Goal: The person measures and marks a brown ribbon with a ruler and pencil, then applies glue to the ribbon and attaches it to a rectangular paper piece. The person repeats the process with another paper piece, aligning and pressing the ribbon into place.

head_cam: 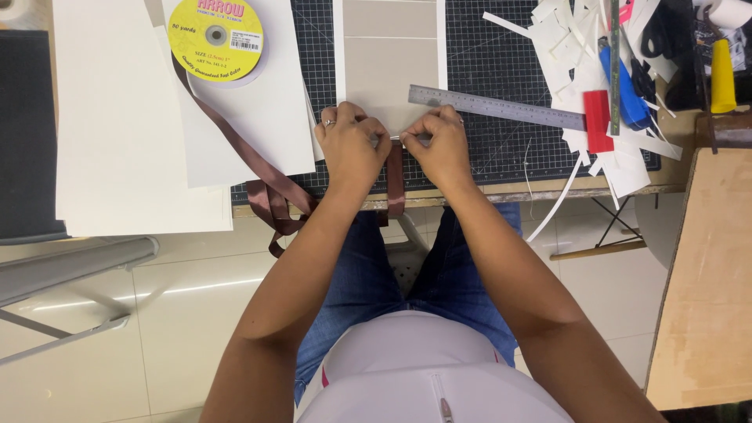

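Note:
My left hand and my right hand meet at the near edge of a beige card panel lying on a dark gridded cutting mat. Both pinch something small and thin between the fingertips; I cannot tell what it is. A brown ribbon hangs down under the hands over the table edge. Another length of the ribbon runs from a yellow-labelled spool at the upper left. A steel ruler lies slanted just right of my right hand.
Large white sheets cover the left of the table. At the right lie several white paper offcuts, a blue-and-red cutter and a yellow-handled tool. A brown board stands at far right. Tiled floor below.

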